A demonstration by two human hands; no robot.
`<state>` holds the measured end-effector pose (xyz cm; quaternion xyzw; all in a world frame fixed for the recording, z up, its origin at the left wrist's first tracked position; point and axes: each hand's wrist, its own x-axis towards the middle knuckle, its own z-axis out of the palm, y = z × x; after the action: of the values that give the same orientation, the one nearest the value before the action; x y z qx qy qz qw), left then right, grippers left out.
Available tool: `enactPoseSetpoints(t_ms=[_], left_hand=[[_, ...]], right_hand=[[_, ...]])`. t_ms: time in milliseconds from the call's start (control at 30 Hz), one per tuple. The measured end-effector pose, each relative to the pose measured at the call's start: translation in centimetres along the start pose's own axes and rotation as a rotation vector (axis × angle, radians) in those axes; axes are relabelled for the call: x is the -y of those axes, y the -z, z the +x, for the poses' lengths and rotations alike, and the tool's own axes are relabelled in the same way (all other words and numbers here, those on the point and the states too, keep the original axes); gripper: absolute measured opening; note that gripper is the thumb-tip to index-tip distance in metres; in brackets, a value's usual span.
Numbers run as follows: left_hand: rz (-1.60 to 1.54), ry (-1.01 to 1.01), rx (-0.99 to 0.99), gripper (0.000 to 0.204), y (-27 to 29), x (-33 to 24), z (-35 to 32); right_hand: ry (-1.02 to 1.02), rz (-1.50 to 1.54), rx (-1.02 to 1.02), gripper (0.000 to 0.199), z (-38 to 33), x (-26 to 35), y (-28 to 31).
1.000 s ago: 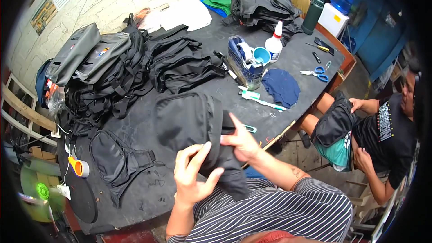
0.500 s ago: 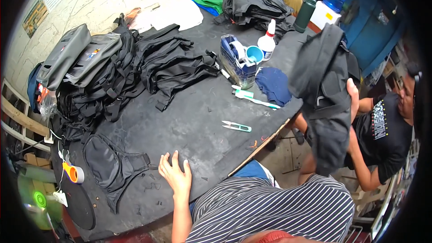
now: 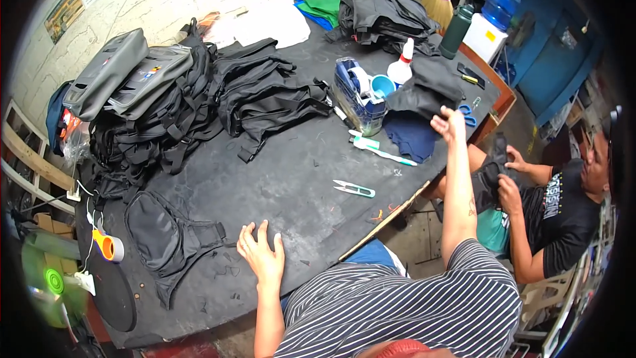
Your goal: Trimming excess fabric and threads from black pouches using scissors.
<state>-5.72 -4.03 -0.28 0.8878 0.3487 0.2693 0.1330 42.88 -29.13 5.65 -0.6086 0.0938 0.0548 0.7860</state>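
My left hand (image 3: 264, 255) rests open at the near side of the dark table (image 3: 291, 179), fingers spread and nothing in them. Out over the table's right part, my right hand (image 3: 452, 126) is open at the end of a stretched arm. Just beyond its fingers lies a black fabric bag (image 3: 427, 89), slightly blurred, beside a folded navy cloth (image 3: 409, 136). Thread snips (image 3: 354, 189) and a white-and-green toothbrush (image 3: 381, 147) lie between my two hands. Left of my left hand is a small black bag piece (image 3: 156, 232) with straps.
Black and grey bags (image 3: 159, 106) are heaped at the left, more black bags (image 3: 387, 16) at the back. A clear plastic container (image 3: 358, 103), white bottle (image 3: 400, 69) and blue scissors (image 3: 468, 116) stand or lie rightward. A seated co-worker (image 3: 550, 219) handles black fabric at the right.
The black bag went from my raised right hand at the right onto the table, and that hand let go. My left hand stayed nearly still. The co-worker's hands came into view with black fabric.
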Motion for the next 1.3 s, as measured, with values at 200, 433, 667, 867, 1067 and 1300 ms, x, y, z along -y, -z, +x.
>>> enactPoseSetpoints(t_ms=[200, 433, 667, 867, 1067, 1300], left_hand=[[0.000, -0.002, 0.001, 0.041, 0.1, 0.0, 0.0], [0.009, 0.027, -0.001, 0.041, 0.0, 0.1, 0.2], [0.002, 0.049, 0.009, 0.041, 0.2, -0.3, 0.6], [-0.033, 0.075, 0.013, 0.039, 0.3, -0.5, 1.2], [-0.030, 0.089, 0.013, 0.038, 0.3, -0.3, 1.1], [-0.028, 0.136, -0.008, 0.037, 0.5, -0.1, 0.8]], right_hand=[[0.402, -0.172, -0.132, 0.069, -0.2, -1.6, -1.1], [0.374, -0.443, 0.353, 0.036, 2.0, 1.2, -7.8], [0.294, -0.684, 0.187, 0.070, 8.1, -1.1, -12.8], [0.338, -0.615, 0.240, 0.060, 14.0, -3.1, -15.0], [0.410, -0.654, 0.409, 0.043, 12.5, -4.3, -17.4], [0.875, -0.756, 0.371, 0.030, 1.6, -3.5, -16.5]])
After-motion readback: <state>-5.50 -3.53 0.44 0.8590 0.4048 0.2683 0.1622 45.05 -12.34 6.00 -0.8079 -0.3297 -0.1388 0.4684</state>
